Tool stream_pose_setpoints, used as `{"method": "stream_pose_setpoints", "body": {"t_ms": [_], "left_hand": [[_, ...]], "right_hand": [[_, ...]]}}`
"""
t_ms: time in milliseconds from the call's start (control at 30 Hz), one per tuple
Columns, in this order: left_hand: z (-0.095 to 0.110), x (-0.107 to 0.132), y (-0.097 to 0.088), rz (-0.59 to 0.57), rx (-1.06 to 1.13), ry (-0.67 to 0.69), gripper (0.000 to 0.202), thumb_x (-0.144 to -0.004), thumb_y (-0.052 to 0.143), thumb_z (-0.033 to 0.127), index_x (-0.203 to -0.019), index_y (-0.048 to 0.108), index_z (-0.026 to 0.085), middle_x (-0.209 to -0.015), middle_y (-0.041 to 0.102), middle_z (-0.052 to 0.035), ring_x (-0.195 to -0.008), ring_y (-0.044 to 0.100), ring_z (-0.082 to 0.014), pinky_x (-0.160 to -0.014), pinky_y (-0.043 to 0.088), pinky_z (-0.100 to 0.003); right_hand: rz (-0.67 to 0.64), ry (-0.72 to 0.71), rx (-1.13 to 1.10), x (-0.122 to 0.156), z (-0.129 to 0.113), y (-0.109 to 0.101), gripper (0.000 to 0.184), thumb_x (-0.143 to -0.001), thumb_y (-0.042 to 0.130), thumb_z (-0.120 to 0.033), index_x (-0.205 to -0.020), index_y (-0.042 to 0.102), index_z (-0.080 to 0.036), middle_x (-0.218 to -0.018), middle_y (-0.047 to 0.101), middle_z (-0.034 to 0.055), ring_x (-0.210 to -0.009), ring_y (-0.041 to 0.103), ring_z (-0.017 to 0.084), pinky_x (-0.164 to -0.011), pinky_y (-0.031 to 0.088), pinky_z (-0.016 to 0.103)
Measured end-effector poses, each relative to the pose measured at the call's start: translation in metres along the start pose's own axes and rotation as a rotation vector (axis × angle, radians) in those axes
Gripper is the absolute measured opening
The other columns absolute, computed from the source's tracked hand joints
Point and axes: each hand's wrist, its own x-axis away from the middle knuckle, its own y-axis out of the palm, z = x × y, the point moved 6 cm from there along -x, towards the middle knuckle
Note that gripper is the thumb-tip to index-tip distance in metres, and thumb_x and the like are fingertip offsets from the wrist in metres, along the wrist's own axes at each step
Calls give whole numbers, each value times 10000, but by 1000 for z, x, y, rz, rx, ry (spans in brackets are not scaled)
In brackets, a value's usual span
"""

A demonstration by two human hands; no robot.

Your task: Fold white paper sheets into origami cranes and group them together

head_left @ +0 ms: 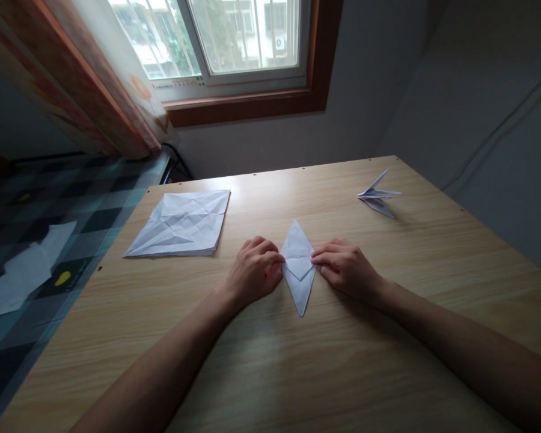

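A white folded paper point(300, 293) in a long diamond shape lies flat on the wooden table point(270, 385), one point toward me and one away. A small triangular flap points toward me across its middle. My left hand point(258, 267) pinches the diamond's left corner between thumb and curled fingers. At the opposite corner, my right hand point(346, 267) pinches the paper with thumb and forefinger. Both hands rest low on the tabletop.
Creased white sheets point(184, 225) lie stacked at the table's far left. A folded paper figure with pointed wings point(376, 195) stands at the back right. More paper point(31, 267) lies on the checked cloth point(90, 240) left of the table. A window point(247, 36) is behind.
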Motion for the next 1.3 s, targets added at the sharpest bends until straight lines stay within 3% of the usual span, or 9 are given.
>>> {"method": "stream_pose_setpoints", "body": {"t_ms": [200, 400, 600, 900, 1033, 1100, 1300], "left_hand": [[-9, -4, 5, 18, -12, -106, 131, -826, 686, 327, -751, 732, 230, -818, 687, -41, -866, 559, -224, -805, 459, -395], [-21, -6, 5, 18, 45, -250, 87, -754, 758, 311, -731, 729, 233, -833, 679, -36, -882, 562, -231, -828, 443, -412], [-31, -6, 5, 4, 69, -331, 277, -718, 780, 376, -962, 747, 250, -879, 681, -49, -878, 569, -241, -806, 449, -419], [-31, -7, 4, 5, 140, -349, 230, -698, 786, 280, -920, 741, 237, -810, 675, -26, -832, 582, -218, -784, 452, -389], [-28, -8, 1, 31, 156, -336, 115, -703, 764, 238, -809, 722, 221, -764, 666, -17, -795, 578, -206, -744, 455, -363], [-26, -8, 0, 44, 160, -314, 31, -721, 739, 209, -730, 710, 218, -726, 662, -15, -776, 574, -200, -728, 456, -352], [-25, -5, 2, 57, 194, -250, 79, -766, 715, 206, -692, 727, 227, -755, 694, -22, -798, 586, -193, -754, 463, -345]], "right_hand": [[22, 259, 10, -7, 7, 3, 111, -859, 642, -278, -861, 735, -218, -930, 710, 54, -933, 593, 244, -882, 435, 412], [21, 429, 101, -8, 21, 7, 333, -818, 687, -393, -1108, 706, -232, -1100, 644, 94, -1044, 534, 300, -914, 385, 471], [28, 464, 21, -10, 23, 7, 255, -810, 676, -313, -1054, 727, -261, -1068, 663, 67, -1049, 547, 282, -939, 356, 480], [48, 521, -15, -10, 26, 6, 238, -780, 705, -282, -1015, 738, -269, -1078, 677, 55, -1065, 552, 285, -946, 347, 487], [94, 510, -53, -9, 25, 5, 120, -770, 706, -248, -886, 737, -258, -982, 704, 38, -1024, 579, 270, -935, 356, 472], [111, 488, -77, -8, 24, 3, 63, -767, 697, -211, -811, 727, -243, -910, 717, 34, -979, 598, 258, -913, 375, 445], [124, 325, -146, -9, 23, 1, 124, -795, 653, -148, -764, 735, -236, -809, 738, 23, -847, 644, 221, -823, 426, 372]]}}
